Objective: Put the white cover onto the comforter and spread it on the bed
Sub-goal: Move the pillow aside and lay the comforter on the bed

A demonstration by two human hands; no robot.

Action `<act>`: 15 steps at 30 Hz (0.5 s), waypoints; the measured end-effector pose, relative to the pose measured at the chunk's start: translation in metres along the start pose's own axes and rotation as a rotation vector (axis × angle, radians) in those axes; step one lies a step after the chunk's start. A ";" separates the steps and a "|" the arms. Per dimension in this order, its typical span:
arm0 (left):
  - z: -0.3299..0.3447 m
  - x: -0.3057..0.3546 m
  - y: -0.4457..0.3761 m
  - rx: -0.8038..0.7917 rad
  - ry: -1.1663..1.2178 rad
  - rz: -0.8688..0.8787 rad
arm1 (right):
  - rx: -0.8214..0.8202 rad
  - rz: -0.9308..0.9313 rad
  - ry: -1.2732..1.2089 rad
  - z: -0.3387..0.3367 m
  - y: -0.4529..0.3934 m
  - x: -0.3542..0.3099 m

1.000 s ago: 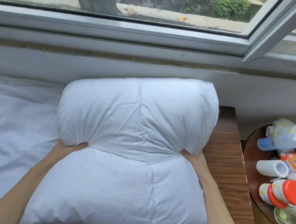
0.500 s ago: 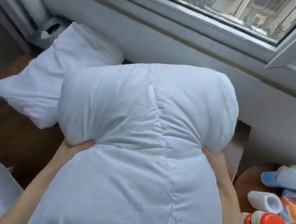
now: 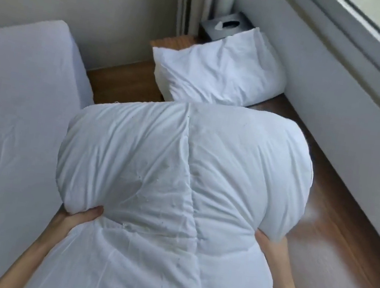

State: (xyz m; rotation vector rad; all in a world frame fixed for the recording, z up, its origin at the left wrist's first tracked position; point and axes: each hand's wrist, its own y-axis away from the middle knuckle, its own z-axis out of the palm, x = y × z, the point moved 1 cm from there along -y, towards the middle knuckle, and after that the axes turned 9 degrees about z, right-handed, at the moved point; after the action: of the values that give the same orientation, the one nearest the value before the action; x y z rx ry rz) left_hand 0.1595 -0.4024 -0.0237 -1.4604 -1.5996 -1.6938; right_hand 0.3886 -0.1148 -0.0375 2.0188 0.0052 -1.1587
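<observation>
A thick white folded comforter (image 3: 178, 179) fills the middle of the view, lifted off the surface and held in front of me. My left hand (image 3: 79, 217) presses into its left side under the upper fold. My right hand (image 3: 265, 241) grips the right side, fingers mostly buried in the fabric. The bed (image 3: 8, 129) with a pale fitted sheet lies to the left, next to the comforter. No separate white cover can be told apart in this view.
A white pillow (image 3: 219, 74) rests on the wooden ledge (image 3: 332, 239) below the window wall. A dark tissue box (image 3: 226, 24) stands behind it in the corner. Wooden floor shows between bed and ledge.
I have lifted the comforter off the wooden ledge and swung left with it. The bottles on the round table have left the view; the bed has come in on the left.
</observation>
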 end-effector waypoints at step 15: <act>-0.187 -0.039 0.010 0.508 0.280 -0.027 | -0.474 -0.152 0.281 0.280 0.010 -0.130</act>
State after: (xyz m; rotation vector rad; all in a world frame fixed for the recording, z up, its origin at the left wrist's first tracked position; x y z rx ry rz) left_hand 0.1069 -0.5865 -0.0156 -0.9142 -1.7255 -1.2996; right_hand 0.1132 -0.2519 -0.0113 1.7526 0.5326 -0.8529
